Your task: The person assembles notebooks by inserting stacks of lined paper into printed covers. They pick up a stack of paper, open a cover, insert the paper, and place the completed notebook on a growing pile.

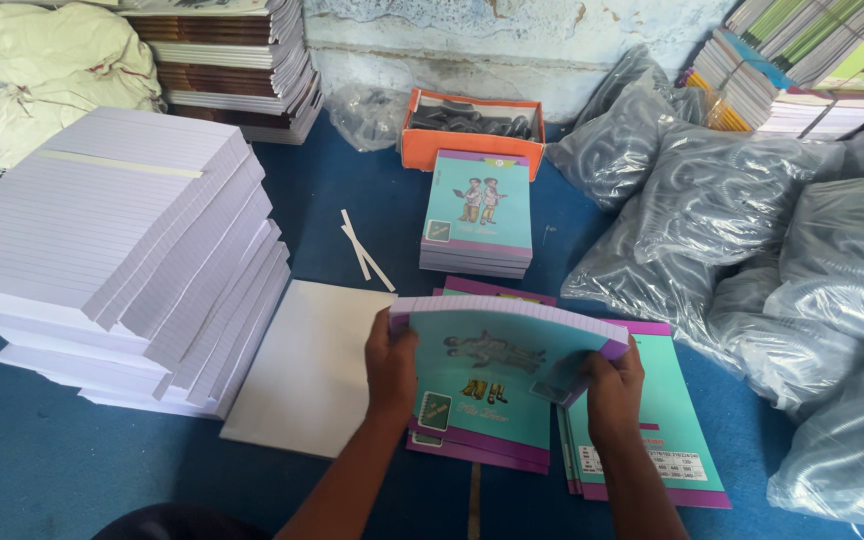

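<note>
fingers (407, 335) of both hands are pinched on the side edges of a teal notebook bundle (497, 365), held tilted just over the floor covers (672, 420), so its pages are kept squared.

Two bare forearms and hands, seen from the head camera

Both arms enter from the lower middle of the frame and carry no sleeve, watch, bracelet or glove. The left hand (392, 370) and the right hand (614, 390) have no visible ring, and the nails look short. A dark rounded piece of clothing shows at the bottom edge, lower left of the arms; its kind cannot be told.
</note>
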